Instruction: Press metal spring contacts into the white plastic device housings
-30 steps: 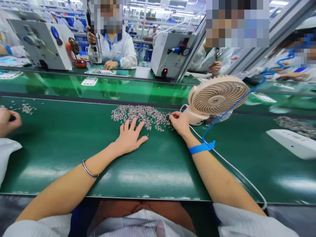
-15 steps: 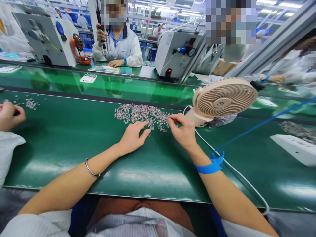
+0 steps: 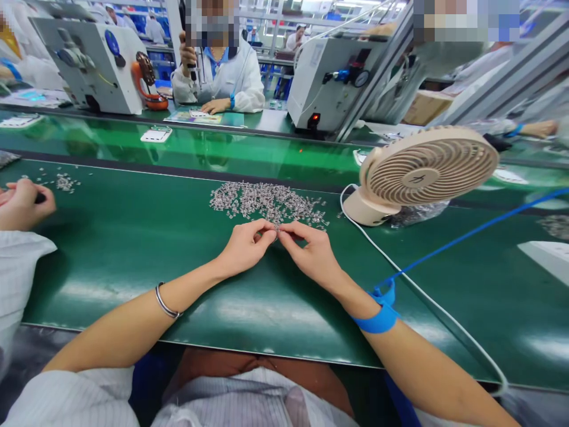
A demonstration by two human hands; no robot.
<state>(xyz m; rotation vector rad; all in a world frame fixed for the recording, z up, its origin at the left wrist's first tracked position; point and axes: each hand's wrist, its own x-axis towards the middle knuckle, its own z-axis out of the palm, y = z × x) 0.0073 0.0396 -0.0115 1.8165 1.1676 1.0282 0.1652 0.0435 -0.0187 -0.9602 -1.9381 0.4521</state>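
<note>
Small shiny metal pieces (image 3: pixel 262 198) lie in a loose pile on the green work surface (image 3: pixel 213 314), too small to make out singly. At the near edge of the pile, my left hand (image 3: pixel 249 246) is closed, thumb and forefinger pinched together. My right hand (image 3: pixel 313 249) meets it fingertip to fingertip, also in a pinch. Between the touching fingertips a tiny metal piece shows, mostly covered by the fingers. A metal bangle (image 3: pixel 165 302) circles my left wrist, and a blue wrist strap (image 3: pixel 377 317) circles my right.
A beige fan (image 3: pixel 418 178) stands right of the pile, its white cable (image 3: pixel 427 302) running to the front edge. From my strap a blue cord (image 3: pixel 480 228) stretches right. At far left, a co-worker's hand (image 3: pixel 22 204) holds something dark beside scattered pieces (image 3: pixel 66 182). Grey machines (image 3: pixel 331 83) stand behind.
My right hand has moved left from the pile's right side to meet my left hand. My left thumb and forefinger have closed. The view has shifted slightly.
</note>
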